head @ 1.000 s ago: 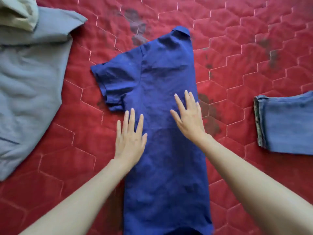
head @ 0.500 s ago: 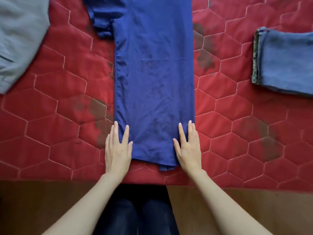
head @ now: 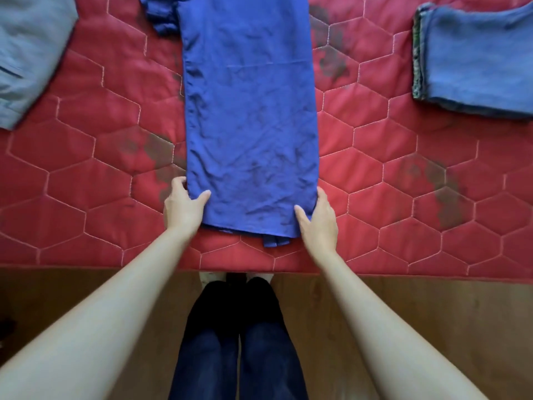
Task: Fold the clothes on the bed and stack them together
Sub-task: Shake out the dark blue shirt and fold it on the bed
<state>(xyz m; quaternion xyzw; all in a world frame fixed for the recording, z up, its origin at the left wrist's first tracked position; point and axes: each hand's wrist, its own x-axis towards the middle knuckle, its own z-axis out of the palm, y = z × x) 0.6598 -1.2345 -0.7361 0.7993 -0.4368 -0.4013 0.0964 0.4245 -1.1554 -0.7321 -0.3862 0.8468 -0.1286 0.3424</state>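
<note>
Left hand (head: 181, 206) pinches the near left corner of the blue shirt (head: 251, 116), thumb on top and fingers curled at the cloth's edge; the right hand (head: 318, 219) grips the near right corner in the same way. No label or writing can be read on the shirt, which lies folded into a long strip on the red quilted bedcover (head: 95, 174), hem close to the bed's near edge. Left of the shirt lies a grey garment (head: 27, 53); right of it, well apart, folded jeans (head: 476, 62). Dark stains mark the cover beside the shirt.
</note>
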